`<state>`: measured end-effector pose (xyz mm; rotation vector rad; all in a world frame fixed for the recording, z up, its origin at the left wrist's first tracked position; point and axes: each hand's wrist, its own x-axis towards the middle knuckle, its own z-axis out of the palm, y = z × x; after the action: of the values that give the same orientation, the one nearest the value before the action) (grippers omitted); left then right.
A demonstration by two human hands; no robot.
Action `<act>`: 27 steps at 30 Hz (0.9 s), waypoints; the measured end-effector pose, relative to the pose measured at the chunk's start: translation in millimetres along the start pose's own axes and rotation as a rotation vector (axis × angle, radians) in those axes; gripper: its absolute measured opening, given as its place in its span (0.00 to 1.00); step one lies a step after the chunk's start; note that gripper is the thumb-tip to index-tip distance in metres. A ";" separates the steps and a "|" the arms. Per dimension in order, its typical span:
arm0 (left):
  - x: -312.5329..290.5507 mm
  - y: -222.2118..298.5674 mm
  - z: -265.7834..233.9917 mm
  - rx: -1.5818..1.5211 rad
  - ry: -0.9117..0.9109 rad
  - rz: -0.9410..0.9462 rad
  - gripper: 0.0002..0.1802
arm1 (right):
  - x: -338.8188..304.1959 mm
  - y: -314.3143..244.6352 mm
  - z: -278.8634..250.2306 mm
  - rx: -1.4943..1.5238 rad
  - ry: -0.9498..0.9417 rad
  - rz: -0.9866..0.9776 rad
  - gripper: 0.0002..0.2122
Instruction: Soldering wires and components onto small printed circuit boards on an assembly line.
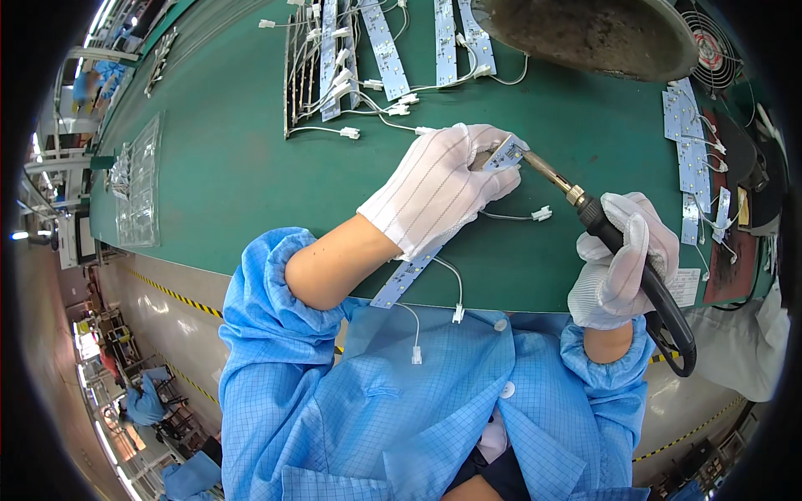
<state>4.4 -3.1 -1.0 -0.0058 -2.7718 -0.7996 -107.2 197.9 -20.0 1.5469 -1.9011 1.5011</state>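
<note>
My left hand, in a white striped glove, is closed round a pale blue LED circuit board strip. A strip end shows past the fingertips, and another stretch emerges below the palm towards my body; the hand hides the middle. Thin white wires ending in white connectors hang from the lower part. My right hand, also gloved, grips the black handle of a soldering iron. The iron's tip touches or nearly touches the strip's upper end; which of the two I cannot tell.
Further LED strips with tangled wires and a metal rack lie at the back of the green table. A dark round lamp or hood and a fan stand back right. More strips lie right; a clear plastic tray left.
</note>
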 end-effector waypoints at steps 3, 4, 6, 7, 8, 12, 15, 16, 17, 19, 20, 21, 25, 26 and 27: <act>1.7 0.2 -0.8 0.023 -0.051 -0.034 0.09 | 3.2 -5.2 -0.4 0.056 -0.002 0.075 0.13; 0.8 -0.7 -0.1 0.023 -0.051 -0.035 0.09 | 6.9 -7.7 -1.7 0.176 -0.015 0.122 0.13; -1.3 -3.2 3.0 0.102 0.032 0.069 0.09 | 12.6 -7.7 -7.2 0.151 -0.074 0.102 0.13; -1.3 -3.4 3.8 0.100 0.031 0.070 0.09 | 13.7 -7.0 -8.6 0.126 -0.132 0.082 0.13; -1.2 -3.5 4.4 0.077 0.038 0.062 0.09 | 12.5 -6.7 -6.9 0.124 -0.132 0.085 0.13; -2.2 -3.9 4.6 0.137 0.047 0.081 0.09 | 9.5 -9.5 1.3 0.165 0.007 0.093 0.13; -0.2 -1.0 1.7 0.045 0.004 -0.007 0.09 | 11.7 -8.6 -6.0 0.115 -0.046 0.071 0.13; -1.3 -2.2 2.1 0.048 0.005 -0.008 0.09 | 12.9 -7.9 -8.3 0.047 -0.118 0.026 0.13; -3.4 -4.5 3.2 0.090 0.019 0.031 0.09 | 13.1 -7.5 -7.3 0.049 -0.118 0.025 0.13; -3.4 -5.9 4.6 0.129 0.032 0.073 0.09 | 11.4 -6.8 -4.7 0.061 -0.045 0.064 0.12; -2.3 -6.1 5.0 0.116 0.040 0.082 0.09 | 10.5 -6.3 -3.2 0.067 -0.009 0.083 0.11; -1.8 -6.0 5.2 0.104 0.048 0.091 0.09 | 9.7 -6.0 -1.9 0.073 0.027 0.103 0.10; -2.3 -4.1 3.8 0.111 0.052 0.086 0.09 | 9.7 -6.6 -2.1 0.115 -0.008 0.053 0.13; -1.0 -4.1 3.2 0.083 0.034 0.065 0.09 | 10.6 -7.4 -2.2 0.115 -0.008 0.053 0.13; -0.8 -3.9 3.2 0.054 0.017 0.044 0.09 | 11.6 -9.0 -2.5 0.127 -0.020 0.083 0.13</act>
<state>4.1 -4.7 -5.9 -0.0495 -2.7663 -0.7101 -105.2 194.4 -5.6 1.5587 -1.9376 1.6773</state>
